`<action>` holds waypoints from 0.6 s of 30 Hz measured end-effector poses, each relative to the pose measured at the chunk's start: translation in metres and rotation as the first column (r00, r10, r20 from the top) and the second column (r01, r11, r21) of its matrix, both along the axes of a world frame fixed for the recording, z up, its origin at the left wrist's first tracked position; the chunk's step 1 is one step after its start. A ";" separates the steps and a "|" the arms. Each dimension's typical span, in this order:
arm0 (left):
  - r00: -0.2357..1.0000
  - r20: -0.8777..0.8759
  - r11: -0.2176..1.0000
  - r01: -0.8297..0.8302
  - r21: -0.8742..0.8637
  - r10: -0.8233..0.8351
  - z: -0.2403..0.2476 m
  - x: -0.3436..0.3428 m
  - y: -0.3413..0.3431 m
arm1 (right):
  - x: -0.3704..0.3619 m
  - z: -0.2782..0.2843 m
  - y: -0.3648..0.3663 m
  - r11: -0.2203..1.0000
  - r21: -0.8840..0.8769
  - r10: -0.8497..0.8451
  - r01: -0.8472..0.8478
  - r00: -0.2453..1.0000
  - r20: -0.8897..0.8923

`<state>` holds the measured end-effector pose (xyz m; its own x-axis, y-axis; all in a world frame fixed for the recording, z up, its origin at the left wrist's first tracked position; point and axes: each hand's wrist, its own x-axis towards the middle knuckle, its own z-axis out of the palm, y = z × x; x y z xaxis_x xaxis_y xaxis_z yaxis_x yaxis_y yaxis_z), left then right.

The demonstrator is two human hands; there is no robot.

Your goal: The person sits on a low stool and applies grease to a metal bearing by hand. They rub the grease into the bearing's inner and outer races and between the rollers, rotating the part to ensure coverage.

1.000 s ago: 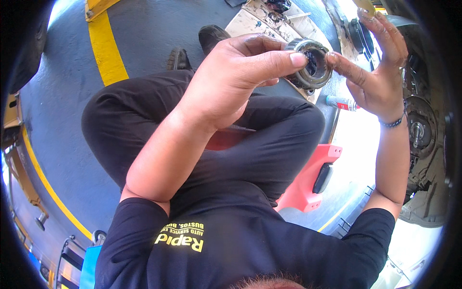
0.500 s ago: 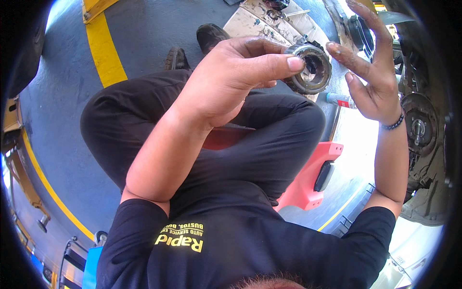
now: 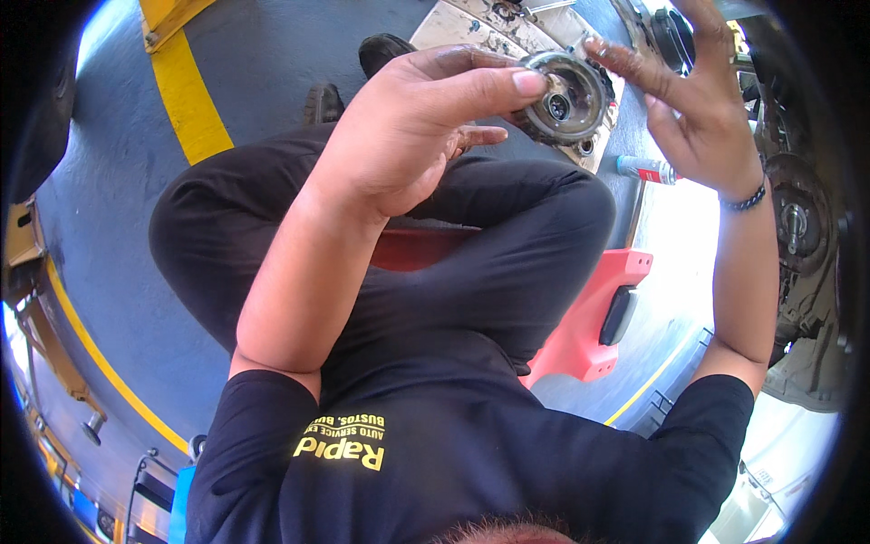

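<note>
My left hand (image 3: 408, 127) pinches a greasy metal bearing ring (image 3: 594, 120) by its near left edge, with the thumb on top. The ring is held up above my right knee, tilted so that its opening faces me. Through the opening shows a small round part, and I cannot tell whether it sits inside the ring or lies behind it. My right hand (image 3: 702, 113) is raised to the right of the ring with its grease-stained fingers spread. Its index fingertip is close to the ring's upper right edge; whether they touch is unclear.
Stained pale cardboard (image 3: 450, 25) with metal parts and a tool lies beyond the ring. A spray can (image 3: 646, 170) lies to the right of it. A red plastic seat or creeper (image 3: 580, 335) is under me. A vehicle's wheel hub (image 3: 796, 222) stands at the far right.
The ring has moved slightly up and left in my left hand and tilted, and a round part now shows through its opening. My right hand stays beside it with fingers spread.
</note>
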<state>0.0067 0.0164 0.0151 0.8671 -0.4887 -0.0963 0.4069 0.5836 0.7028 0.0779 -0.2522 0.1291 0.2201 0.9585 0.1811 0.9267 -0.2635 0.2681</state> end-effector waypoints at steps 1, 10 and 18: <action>1.000 0.000 1.000 -0.008 0.004 0.008 -0.001 0.001 0.001 | -0.003 0.003 0.003 0.998 0.052 -0.034 0.037 0.997 -0.073; 0.985 -0.026 0.979 -0.172 -0.108 0.170 -0.005 0.003 -0.003 | -0.061 -0.023 0.032 0.662 0.449 0.378 0.600 0.251 -0.891; 0.970 -0.049 0.963 -0.242 -0.118 0.237 0.002 -0.001 -0.002 | -0.088 -0.080 0.060 0.441 0.586 0.442 0.680 0.403 -0.801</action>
<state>0.0054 0.0140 0.0167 0.9575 -0.2770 -0.0801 0.2671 0.7477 0.6079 -0.0102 -0.1921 0.0492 0.8514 0.3788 0.3627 0.3588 0.0837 -0.9297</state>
